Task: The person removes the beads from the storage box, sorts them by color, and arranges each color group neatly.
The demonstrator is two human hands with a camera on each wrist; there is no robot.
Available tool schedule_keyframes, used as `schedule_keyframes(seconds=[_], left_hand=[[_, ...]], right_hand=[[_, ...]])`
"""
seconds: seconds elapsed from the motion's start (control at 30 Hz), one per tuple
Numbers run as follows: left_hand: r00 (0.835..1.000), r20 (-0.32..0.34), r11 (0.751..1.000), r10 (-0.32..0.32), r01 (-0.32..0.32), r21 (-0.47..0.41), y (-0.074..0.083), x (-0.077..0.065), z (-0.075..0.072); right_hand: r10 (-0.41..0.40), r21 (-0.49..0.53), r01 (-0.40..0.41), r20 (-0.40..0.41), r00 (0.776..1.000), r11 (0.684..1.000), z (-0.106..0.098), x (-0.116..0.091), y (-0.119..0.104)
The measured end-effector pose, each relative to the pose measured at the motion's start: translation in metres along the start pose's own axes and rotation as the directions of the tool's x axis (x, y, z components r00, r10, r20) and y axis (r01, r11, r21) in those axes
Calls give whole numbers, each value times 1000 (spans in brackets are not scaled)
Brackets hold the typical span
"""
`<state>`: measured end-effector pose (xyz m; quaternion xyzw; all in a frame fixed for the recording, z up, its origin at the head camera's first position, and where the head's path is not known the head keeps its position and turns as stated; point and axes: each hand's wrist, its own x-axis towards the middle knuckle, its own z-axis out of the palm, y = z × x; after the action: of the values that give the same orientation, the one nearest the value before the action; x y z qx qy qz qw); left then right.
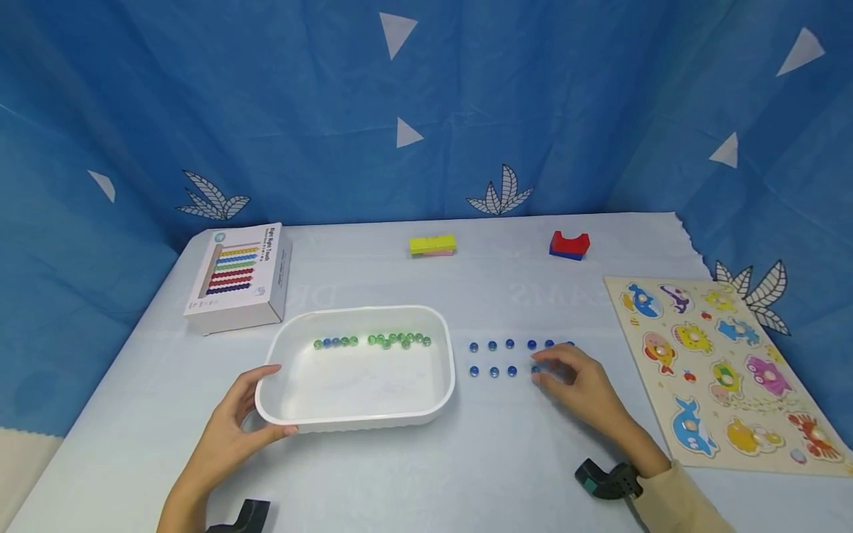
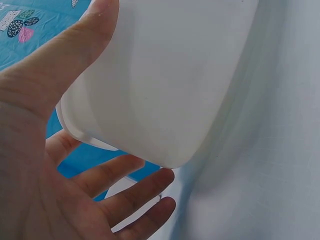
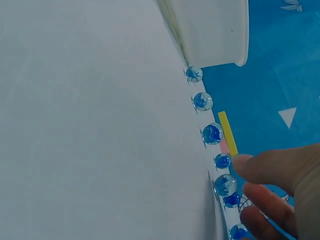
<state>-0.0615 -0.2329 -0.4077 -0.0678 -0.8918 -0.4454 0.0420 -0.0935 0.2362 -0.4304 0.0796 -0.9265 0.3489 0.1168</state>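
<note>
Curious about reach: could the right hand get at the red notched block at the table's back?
Probably yes, with a forward stretch: only blue glass marbles seem to lie between the right hand and the red notched block.

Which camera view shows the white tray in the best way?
The head view, because nearly the whole white tray appears, with its rim and the marbles inside. The left wrist view shows only part of its outside, close up; the right wrist view, only one end.

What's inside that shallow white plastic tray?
Round glass marbles, mostly green with a few blue, line the far side of the white plastic tray. Its near inner wall is hidden, so anything tight against it can't be seen.
</note>
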Motion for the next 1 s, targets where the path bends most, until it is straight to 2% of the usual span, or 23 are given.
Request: schedule_keyframes(seconds=[0.17,0.37,0.67,1.0], left_hand=[[1000,-1,1000,0,0,6,1,1,0],[1000,-2,1000,-11,11,10,0,0,1],[1000,-8,1000,-9,9,22,1,1,1],[1000,-16,999,-18,18,32,1,0,1]], right_hand=[[1,6,-1,39,999,1000,3,4,-10],[-37,-10,38,64,997,999,9,10,-18],[-55,-49,61,121,991,997,13,13,-20],[-52,-78,63,126,991,995,15,15,-19]])
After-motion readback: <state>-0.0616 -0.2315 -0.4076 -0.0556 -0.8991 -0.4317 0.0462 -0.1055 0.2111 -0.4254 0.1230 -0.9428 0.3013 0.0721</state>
